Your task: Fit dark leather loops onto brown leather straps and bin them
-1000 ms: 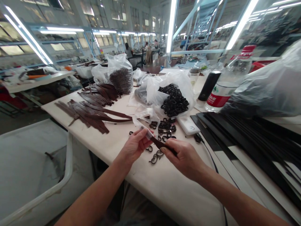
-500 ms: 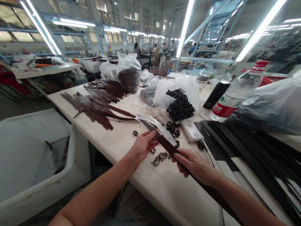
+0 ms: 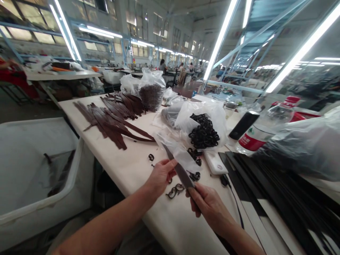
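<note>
Brown strap (image 3: pixel 182 175), one: held on the near side of the plastic bag (image 3: pixel 183 115) of black rings (image 3: pixel 204 132), overlapping a translucent sleeve (image 3: pixel 184 156). Left hand (image 3: pixel 160 177) pinched its edge; right hand (image 3: pixel 208 203) clasped it. Step, apparently: strap-and-sleeve handling; next move called for flat alignment.

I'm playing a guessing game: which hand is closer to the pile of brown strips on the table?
The left hand. It's to the right of the brown pile and closer to you. The right hand is farther right, holding a dark strip.
</note>
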`<state>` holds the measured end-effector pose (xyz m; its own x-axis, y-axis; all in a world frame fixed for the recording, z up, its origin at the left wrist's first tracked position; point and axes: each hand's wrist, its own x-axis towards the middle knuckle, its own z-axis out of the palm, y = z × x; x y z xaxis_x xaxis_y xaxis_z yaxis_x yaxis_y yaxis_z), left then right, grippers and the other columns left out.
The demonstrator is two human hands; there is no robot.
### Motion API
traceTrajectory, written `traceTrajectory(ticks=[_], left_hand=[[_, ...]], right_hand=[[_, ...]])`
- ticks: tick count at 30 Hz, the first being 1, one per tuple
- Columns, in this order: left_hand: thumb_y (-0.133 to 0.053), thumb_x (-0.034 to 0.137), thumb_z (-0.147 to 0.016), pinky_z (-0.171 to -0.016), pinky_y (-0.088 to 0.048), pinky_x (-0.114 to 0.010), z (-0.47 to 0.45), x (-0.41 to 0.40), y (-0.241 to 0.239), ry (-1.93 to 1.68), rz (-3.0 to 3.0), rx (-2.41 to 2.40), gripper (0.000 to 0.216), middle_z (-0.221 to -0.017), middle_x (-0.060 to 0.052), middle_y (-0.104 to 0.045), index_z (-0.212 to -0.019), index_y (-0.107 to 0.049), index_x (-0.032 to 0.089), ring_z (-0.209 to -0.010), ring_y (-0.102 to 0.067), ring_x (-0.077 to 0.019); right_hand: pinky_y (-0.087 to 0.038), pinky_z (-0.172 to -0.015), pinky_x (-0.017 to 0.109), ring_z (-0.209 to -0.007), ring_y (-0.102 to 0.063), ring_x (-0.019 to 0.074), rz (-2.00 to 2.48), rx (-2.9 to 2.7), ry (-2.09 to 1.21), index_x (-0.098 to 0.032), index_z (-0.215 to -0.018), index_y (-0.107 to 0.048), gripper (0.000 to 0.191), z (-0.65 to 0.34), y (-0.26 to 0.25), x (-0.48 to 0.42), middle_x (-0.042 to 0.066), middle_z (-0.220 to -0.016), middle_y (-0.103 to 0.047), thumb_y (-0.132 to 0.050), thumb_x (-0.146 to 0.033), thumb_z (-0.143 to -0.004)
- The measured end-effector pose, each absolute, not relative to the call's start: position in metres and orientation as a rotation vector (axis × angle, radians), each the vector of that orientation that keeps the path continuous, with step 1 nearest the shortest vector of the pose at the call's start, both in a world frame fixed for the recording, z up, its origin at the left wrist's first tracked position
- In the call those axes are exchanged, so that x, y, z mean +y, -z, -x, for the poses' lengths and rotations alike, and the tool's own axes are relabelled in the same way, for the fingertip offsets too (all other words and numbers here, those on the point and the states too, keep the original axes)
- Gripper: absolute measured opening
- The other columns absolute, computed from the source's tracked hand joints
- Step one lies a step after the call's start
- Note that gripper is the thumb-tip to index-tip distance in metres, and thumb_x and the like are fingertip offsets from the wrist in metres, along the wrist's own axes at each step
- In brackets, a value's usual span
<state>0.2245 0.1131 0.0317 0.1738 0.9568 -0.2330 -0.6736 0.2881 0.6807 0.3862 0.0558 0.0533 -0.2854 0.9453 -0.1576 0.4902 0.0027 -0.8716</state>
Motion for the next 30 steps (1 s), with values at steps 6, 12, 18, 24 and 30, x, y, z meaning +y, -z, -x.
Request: traceTrajectory(ticks=[6,12,18,24,30], left_hand=[[-0.083,0.046,-0.066,-0.058,-0.048,-0.028,-0.234,0.089,-0.029,-1.096,-0.618,0.679,0.041,-0.073,-0.010,-0.070,-0.078,-0.074,0.008,-0.062,-0.061,-0.0165],[-0.088,0.038,-0.060,-0.067,-0.048,-0.023,-0.214,0.108,-0.049,-1.320,-0.539,0.735,0.033,-0.075,-0.006,-0.071,-0.076,-0.075,0.012,-0.069,-0.062,-0.0140],[-0.083,0.041,-0.067,-0.060,-0.045,-0.027,-0.230,0.079,-0.032,-1.144,-0.643,0.704,0.034,-0.067,-0.006,-0.067,-0.080,-0.076,0.010,-0.059,-0.057,-0.0149],[-0.083,0.040,-0.067,-0.066,-0.048,-0.027,-0.217,0.090,-0.038,-1.245,-0.668,0.677,0.037,-0.073,-0.006,-0.071,-0.094,-0.077,0.014,-0.065,-0.061,-0.0155],[-0.085,0.044,-0.065,-0.069,-0.048,-0.027,-0.214,0.095,-0.036,-1.243,-0.665,0.749,0.038,-0.075,-0.009,-0.072,-0.083,-0.078,0.011,-0.067,-0.062,-0.0155]], right_hand=[[-0.041,-0.046,0.021,-0.044,-0.053,0.0114,1.447,-1.830,-1.173,-0.018,-0.080,-0.058,0.045,-0.388,-0.049,0.054,-0.003,-0.054,-0.055,-0.039,-0.056,-0.096],[-0.042,-0.046,0.021,-0.045,-0.054,0.0117,1.466,-1.855,-1.180,-0.019,-0.080,-0.057,0.044,-0.387,-0.049,0.054,-0.004,-0.054,-0.055,-0.039,-0.055,-0.096],[-0.042,-0.046,0.022,-0.044,-0.054,0.0122,1.440,-1.884,-1.138,-0.019,-0.080,-0.057,0.041,-0.384,-0.045,0.053,-0.003,-0.054,-0.056,-0.038,-0.052,-0.097],[-0.042,-0.046,0.022,-0.044,-0.054,0.0121,1.436,-1.903,-1.152,-0.019,-0.080,-0.057,0.041,-0.385,-0.049,0.052,-0.003,-0.055,-0.056,-0.039,-0.052,-0.097],[-0.042,-0.046,0.023,-0.044,-0.054,0.0125,1.438,-1.874,-1.163,-0.019,-0.079,-0.057,0.043,-0.384,-0.051,0.053,-0.003,-0.053,-0.055,-0.039,-0.055,-0.096]])
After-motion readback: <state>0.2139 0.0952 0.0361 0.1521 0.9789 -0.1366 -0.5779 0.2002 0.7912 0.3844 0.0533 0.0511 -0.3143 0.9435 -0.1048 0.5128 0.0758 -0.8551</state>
